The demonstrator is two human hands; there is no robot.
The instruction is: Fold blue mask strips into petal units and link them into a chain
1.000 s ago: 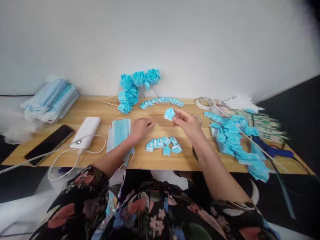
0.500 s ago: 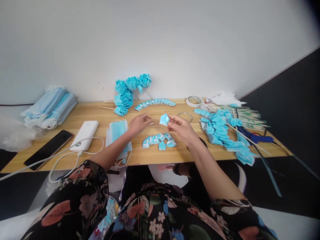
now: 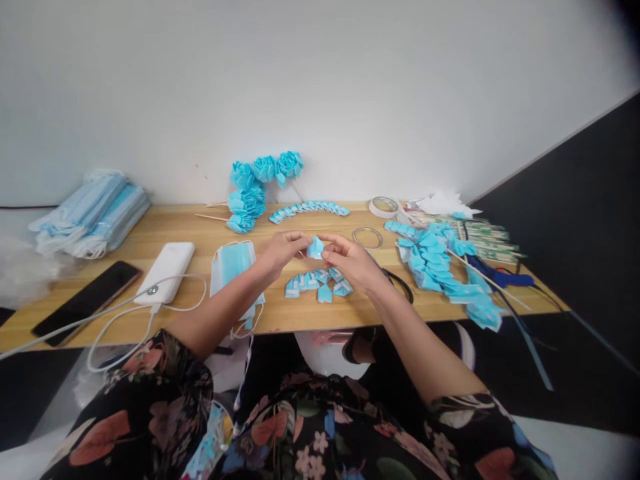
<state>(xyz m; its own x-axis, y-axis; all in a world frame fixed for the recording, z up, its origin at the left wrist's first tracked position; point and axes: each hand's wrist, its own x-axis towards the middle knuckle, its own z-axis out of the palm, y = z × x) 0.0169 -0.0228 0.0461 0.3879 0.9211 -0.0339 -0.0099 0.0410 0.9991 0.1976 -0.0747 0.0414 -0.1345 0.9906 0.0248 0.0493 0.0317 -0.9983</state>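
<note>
My left hand [image 3: 281, 252] and my right hand [image 3: 350, 261] meet over the middle of the wooden table [image 3: 190, 227]. Both pinch one small folded blue piece [image 3: 315, 248] between their fingertips. Just below it lies a short row of folded blue pieces [image 3: 319, 283]. A flat blue face mask [image 3: 233, 265] rests beside my left wrist.
A curved row of folded pieces [image 3: 309, 209] and blue fabric flowers on sticks [image 3: 257, 183] sit at the back. At the left are a stack of masks [image 3: 90, 213], a white power bank [image 3: 167, 264] with cable and a phone [image 3: 86, 300]. Tape rolls [image 3: 384, 206] and a heap of blue pieces [image 3: 440, 260] lie right.
My right hand brought the blue piece down and left, and my left hand came up to take hold of it too. The view shifted slightly.
</note>
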